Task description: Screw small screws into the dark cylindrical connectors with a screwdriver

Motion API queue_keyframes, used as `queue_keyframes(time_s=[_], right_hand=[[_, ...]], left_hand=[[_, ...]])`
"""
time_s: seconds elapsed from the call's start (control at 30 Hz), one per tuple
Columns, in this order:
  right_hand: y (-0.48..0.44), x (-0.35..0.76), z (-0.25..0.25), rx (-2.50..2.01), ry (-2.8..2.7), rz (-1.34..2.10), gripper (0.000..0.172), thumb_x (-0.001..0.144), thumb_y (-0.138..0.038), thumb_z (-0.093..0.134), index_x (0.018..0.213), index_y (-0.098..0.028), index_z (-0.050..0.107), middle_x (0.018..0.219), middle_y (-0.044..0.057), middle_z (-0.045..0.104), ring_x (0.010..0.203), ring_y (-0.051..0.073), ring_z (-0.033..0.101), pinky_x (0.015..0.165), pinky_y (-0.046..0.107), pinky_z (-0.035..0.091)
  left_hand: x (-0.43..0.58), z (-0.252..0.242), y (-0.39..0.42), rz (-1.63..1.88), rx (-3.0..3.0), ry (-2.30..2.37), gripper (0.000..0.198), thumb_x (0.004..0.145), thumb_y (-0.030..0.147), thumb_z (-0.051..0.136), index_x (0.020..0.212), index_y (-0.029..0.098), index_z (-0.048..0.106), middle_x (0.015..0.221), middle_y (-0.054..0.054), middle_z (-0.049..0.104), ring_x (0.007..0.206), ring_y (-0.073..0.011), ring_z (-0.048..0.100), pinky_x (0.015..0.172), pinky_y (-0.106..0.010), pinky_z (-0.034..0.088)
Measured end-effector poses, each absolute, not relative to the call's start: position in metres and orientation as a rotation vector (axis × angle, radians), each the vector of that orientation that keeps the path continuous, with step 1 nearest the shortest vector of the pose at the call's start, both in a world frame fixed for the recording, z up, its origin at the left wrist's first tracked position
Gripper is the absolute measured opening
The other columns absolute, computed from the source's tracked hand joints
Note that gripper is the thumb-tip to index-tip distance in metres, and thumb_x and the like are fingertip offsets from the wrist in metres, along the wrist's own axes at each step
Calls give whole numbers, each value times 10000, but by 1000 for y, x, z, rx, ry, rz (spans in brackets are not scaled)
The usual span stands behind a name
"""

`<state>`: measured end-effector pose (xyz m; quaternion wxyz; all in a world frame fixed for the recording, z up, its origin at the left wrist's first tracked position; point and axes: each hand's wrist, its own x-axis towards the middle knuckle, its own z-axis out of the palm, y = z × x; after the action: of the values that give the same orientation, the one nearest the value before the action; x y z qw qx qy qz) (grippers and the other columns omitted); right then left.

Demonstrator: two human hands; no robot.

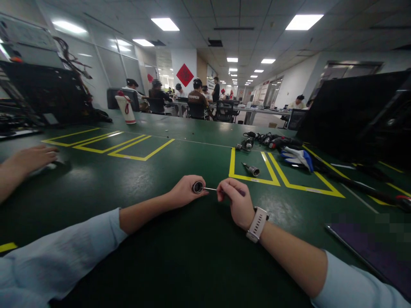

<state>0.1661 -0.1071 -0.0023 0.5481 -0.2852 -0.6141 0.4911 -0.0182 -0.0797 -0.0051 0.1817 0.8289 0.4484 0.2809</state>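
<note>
Near the middle of the green table (pixel 141 222), my left hand (pixel 188 191) is wrapped round a dark cylindrical part (pixel 198 187) with a metallic rim, its round opening facing me. Just to the right, my right hand (pixel 236 201) is closed on a thin screwdriver (pixel 210 189) with a purple handle end showing behind the fingers. The shaft points left and meets the side of the cylindrical part; where exactly the tip sits is hidden. A similar metal part (pixel 253 171) lies in a yellow taped box beyond my right hand.
Another person's hand (pixel 35 159) rests on a mouse at the left. A cup (pixel 126 109) stands farther back. Cables and connectors (pixel 266 139), blue-and-white gloves (pixel 297 158) and a purple flat object (pixel 369 252) lie at the right. Black screens flank the table.
</note>
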Motion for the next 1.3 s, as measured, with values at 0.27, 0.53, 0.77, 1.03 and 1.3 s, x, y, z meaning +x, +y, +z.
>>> queue_keyframes(time_s=[0.27,0.53,0.77,1.03,1.3], right_hand=[[-119,162,6,-816,-1786,764,233,797,-217,476,590,-173,574,591,0,550,607,140,522,598,272,379],[-105,162,-4,-694,-1360,1313,233,779,-241,491,594,-174,614,556,-3,571,584,141,529,616,282,410],[-110,163,0,-732,-1454,1155,248,792,-260,496,589,-178,612,574,-4,562,606,142,523,630,280,403],[-107,160,-3,-699,-1356,1321,218,788,-254,500,628,-173,624,590,3,578,611,146,530,630,287,406],[-107,161,-3,-679,-1331,1296,225,790,-264,507,626,-171,630,585,5,586,607,144,534,632,283,409]], left_hand=[[-15,-1,-89,659,2630,1213,89,770,219,539,728,144,561,702,-15,568,664,-138,539,612,-247,405],[-16,-2,-88,795,2549,1148,121,766,256,572,727,144,548,698,-2,561,646,-116,531,605,-227,408],[-16,-3,-86,833,2492,1184,128,756,262,579,718,145,543,686,2,559,628,-115,527,581,-225,408],[-17,-2,-87,841,2566,1167,92,764,224,561,718,148,539,689,-3,555,637,-117,527,593,-228,408],[-15,2,-89,751,2575,1119,84,779,204,535,738,139,565,700,-10,572,651,-121,537,606,-229,412]])
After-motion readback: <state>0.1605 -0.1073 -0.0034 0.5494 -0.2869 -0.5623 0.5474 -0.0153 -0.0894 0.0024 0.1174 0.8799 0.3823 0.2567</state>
